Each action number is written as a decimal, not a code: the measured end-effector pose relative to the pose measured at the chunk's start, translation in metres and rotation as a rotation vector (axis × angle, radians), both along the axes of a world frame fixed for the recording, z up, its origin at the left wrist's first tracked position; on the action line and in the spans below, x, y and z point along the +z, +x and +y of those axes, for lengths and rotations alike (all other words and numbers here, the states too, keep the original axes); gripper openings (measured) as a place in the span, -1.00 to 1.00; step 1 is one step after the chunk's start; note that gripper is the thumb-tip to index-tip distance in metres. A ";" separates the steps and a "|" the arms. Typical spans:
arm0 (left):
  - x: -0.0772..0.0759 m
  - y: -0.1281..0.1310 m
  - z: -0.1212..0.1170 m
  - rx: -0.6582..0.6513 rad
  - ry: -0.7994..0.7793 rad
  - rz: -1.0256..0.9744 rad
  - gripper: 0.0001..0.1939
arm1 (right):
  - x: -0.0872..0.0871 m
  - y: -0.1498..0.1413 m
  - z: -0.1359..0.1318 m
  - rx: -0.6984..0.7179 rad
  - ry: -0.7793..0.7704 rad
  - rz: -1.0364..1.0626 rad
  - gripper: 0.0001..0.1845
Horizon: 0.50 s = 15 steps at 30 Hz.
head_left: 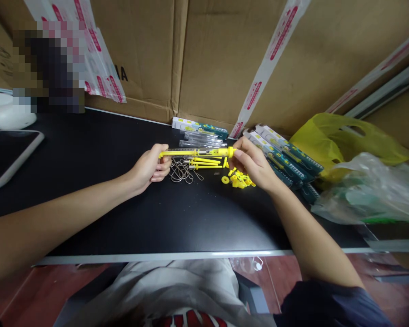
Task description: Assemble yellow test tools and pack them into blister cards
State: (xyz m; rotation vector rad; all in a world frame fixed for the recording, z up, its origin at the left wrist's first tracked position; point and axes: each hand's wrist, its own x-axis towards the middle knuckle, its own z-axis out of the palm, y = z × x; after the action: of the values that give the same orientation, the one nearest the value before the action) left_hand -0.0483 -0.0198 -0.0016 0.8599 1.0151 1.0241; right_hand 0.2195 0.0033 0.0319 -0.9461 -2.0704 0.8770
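Observation:
My left hand (152,167) is closed around the left end of a slim yellow-and-clear tube (211,153), which has a metal piece inside. At its right end, my right hand (255,163) pinches the yellow cap between thumb and fingers. The tube is level, held just above the table. Below it lie yellow rods (207,166) with metal ends and a tangle of bent metal wire loops (184,171). A small spring (216,173) lies beside a heap of small yellow plastic parts (240,179) below my right hand. Clear tubes (204,138) lie behind.
Printed boxes (289,154) are stacked at the right, beside yellow (313,136) and clear plastic bags (364,190). Another box (201,127) lies at the back, against a cardboard wall (218,59). A phone (10,156) rests at the left on the black table (191,222).

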 end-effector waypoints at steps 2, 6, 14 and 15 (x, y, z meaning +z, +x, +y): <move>0.000 0.000 0.000 0.000 -0.004 0.000 -0.58 | 0.000 0.000 0.000 -0.009 0.024 -0.025 -0.68; -0.002 0.000 0.000 -0.005 -0.008 0.005 -0.58 | 0.000 -0.001 0.001 -0.029 0.073 -0.077 -0.51; -0.002 0.000 0.000 -0.017 -0.003 0.012 -0.58 | 0.000 -0.001 0.001 -0.090 0.062 -0.130 -0.33; -0.001 0.000 0.000 -0.015 0.000 0.010 -0.59 | 0.000 -0.001 0.001 -0.090 0.062 -0.106 -0.38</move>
State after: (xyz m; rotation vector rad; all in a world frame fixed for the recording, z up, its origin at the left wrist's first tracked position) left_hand -0.0482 -0.0199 -0.0030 0.8725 1.0156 1.0078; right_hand 0.2188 0.0038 0.0319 -1.0637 -2.1140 0.7262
